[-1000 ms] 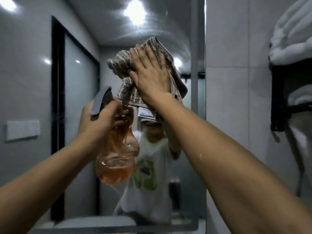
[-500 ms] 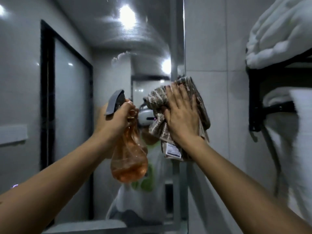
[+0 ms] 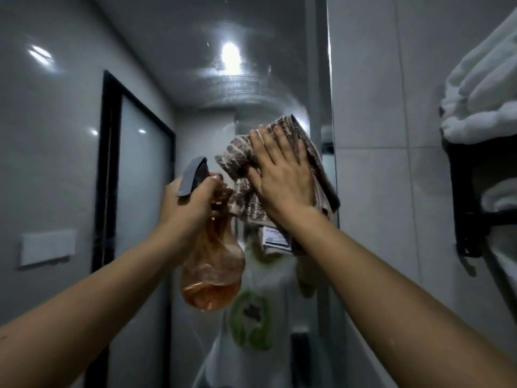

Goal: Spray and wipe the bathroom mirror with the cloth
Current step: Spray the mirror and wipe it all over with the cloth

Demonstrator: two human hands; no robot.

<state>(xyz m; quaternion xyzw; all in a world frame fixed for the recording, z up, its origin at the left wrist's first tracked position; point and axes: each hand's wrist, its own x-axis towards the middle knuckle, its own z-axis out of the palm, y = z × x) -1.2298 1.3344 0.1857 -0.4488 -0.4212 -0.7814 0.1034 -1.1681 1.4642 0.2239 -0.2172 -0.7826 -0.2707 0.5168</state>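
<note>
The bathroom mirror (image 3: 195, 79) fills the left and middle of the view, with curved wipe streaks under a reflected ceiling light. My right hand (image 3: 282, 177) lies flat with straight fingers on a brown patterned cloth (image 3: 237, 161) and presses it against the glass near the mirror's right edge. A white label hangs from the cloth's lower end. My left hand (image 3: 187, 203) grips the neck of an orange see-through spray bottle (image 3: 212, 275) with a grey trigger head, held upright just left of the cloth, liquid in its lower part.
A grey tiled wall (image 3: 377, 135) adjoins the mirror on the right. A black wall rack (image 3: 464, 219) at the far right carries folded white towels (image 3: 481, 88). The mirror reflects a dark-framed door (image 3: 134, 191), a white switch plate (image 3: 47, 247) and a person in a white shirt.
My right hand slid the cloth from the upper middle of the glass down to the mirror's right edge, then slightly back left. The bottle stayed raised in my left hand.
</note>
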